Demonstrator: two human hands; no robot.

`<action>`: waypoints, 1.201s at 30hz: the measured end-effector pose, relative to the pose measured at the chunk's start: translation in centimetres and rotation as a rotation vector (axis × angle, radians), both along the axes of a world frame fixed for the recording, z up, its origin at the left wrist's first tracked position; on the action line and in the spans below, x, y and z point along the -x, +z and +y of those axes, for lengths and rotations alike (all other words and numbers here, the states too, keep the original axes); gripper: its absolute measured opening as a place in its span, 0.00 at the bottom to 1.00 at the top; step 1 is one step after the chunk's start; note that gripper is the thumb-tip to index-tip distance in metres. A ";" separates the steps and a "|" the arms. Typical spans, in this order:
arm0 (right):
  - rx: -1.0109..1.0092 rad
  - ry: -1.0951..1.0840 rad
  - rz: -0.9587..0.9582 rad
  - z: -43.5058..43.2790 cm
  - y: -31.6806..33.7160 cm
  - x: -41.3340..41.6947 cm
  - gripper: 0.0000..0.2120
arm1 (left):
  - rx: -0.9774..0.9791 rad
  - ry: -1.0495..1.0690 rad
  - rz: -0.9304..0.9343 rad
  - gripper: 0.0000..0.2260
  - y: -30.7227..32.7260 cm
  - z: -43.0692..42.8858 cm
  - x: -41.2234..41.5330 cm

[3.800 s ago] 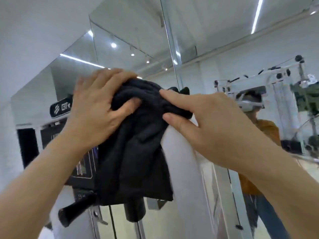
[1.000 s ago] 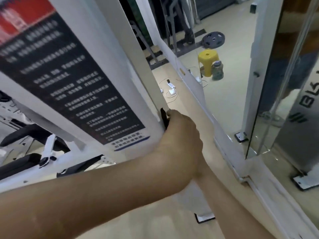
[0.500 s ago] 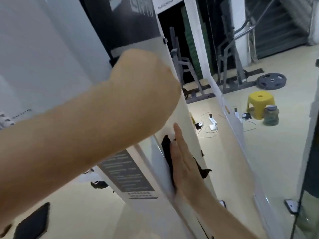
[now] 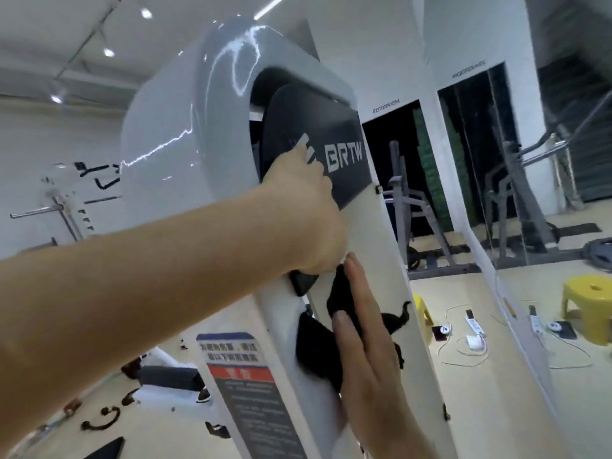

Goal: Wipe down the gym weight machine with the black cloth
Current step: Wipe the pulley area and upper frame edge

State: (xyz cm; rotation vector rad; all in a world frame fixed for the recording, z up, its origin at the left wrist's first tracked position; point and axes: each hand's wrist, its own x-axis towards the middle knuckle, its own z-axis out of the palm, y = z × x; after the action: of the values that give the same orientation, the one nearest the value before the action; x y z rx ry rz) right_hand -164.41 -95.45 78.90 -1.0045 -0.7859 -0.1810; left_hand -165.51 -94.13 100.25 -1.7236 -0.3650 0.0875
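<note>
The weight machine is a tall white column (image 4: pixel 397 260) with a rounded grey-white top and a black BRTW panel (image 4: pixel 344 154). A warning label (image 4: pixel 238 376) is stuck on its left face. My left hand (image 4: pixel 308 210) reaches in from the left and grips the column's front edge just below the black panel; its fingers curl out of sight. The black cloth (image 4: pixel 318 346) lies bunched against the white side face. My right hand (image 4: pixel 364 342) presses it there with straight, flat fingers.
A yellow stool (image 4: pixel 589 309) stands on the floor at right, with power strips and white cables (image 4: pixel 470 329) near it. A weight plate (image 4: pixel 599 253) lies at the far right edge. Mirror panels show a rack (image 4: pixel 414 210). Black handles (image 4: pixel 99 422) lie on the floor at lower left.
The view has swung up from the floor to the column's top. My left hand has gone higher up the front edge. My right hand still presses the cloth flat on the side face.
</note>
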 end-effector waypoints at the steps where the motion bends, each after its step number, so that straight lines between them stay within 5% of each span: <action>1: 0.015 0.006 -0.027 0.3 0.7 -0.5 0.30 | -0.020 0.026 0.024 0.25 -0.2 -0.1 0.0; 6: 0.236 -0.016 0.333 1.4 -2.1 -4.5 0.28 | 0.054 0.041 0.063 0.28 -0.6 -0.7 0.7; 10: -0.031 0.004 -0.013 0.7 3.5 -2.8 0.23 | 0.025 0.004 0.160 0.24 2.0 -0.8 1.1; 14: -0.106 -0.052 -0.282 1.2 8.2 -4.5 0.26 | -0.046 -0.103 0.049 0.22 7.4 -0.6 0.7; 21: -0.131 -0.171 0.151 3.7 18.4 -10.9 0.12 | 0.145 -0.229 -0.298 0.21 13.5 0.9 -2.1; 25: -0.348 -0.247 -0.376 2.4 19.2 -5.7 0.19 | 0.453 -0.112 -0.361 0.29 17.1 0.8 -2.7; 27: -0.247 -0.262 -0.458 3.5 19.8 -8.3 0.24 | 0.514 -0.079 -0.361 0.31 17.8 0.4 -2.7; 31: 0.151 -0.391 -0.094 5.7 21.4 -17.3 0.22 | 0.542 -0.055 -0.380 0.42 17.9 0.7 -2.8; 33: 0.015 -0.239 0.152 6.1 22.4 -17.9 0.17 | 0.542 -0.059 -0.383 0.44 17.6 0.7 -3.0; 36: -0.296 -0.166 0.089 5.7 24.1 -15.8 0.13 | 0.578 -0.115 -0.405 0.30 17.6 1.0 -3.5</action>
State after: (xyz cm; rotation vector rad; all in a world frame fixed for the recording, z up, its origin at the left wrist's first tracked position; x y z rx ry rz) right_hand -148.58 -89.75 102.99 -0.7904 -0.5746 -0.3818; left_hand -162.05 -93.11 117.86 -2.3362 -0.5748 -0.2694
